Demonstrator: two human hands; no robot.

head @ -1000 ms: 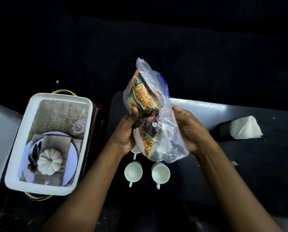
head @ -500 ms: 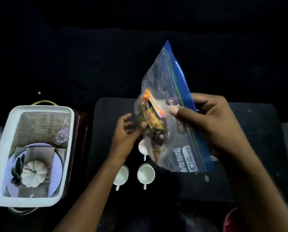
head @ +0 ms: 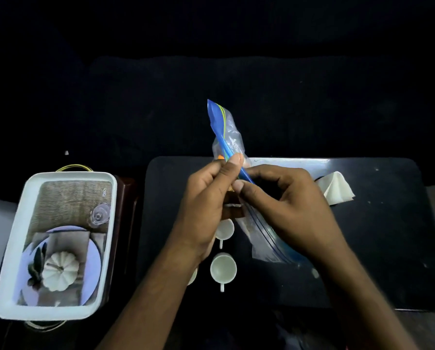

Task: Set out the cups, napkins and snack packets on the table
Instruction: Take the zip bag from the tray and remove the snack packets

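Far out to the left of the fingers sits a white tray [head: 9,251] with a printed picture of a plate and a pale pumpkin on its floor, resting on a dark box beside the black tabletop [head: 378,248]. The left hand [head: 206,205] is raised over the tabletop with its fingers [head: 233,164] curled closed, thumb pressed against the blue zip strip of a clear zip bag [head: 230,140]; a brown snack packet [head: 233,210] shows just below those fingers, tucked against the palm, though I cannot tell whether it is inside the bag. Under the left wrist, three white cups stand on the tabletop: one [head: 225,229] just beneath the knuckles, one [head: 223,268] nearer the person with its handle pointing toward them, and a third [head: 193,277] mostly hidden by the forearm. The right hand [head: 287,210] meets the left, its fingers [head: 240,186] closed in a pinch on the same bag edge, touching the left thumb. The bag stands upright above both hands, and its lower part trails down behind the right palm toward the tabletop. Beyond the right knuckles, a folded white napkin [head: 337,189] lies on the tabletop, well apart from the cups.
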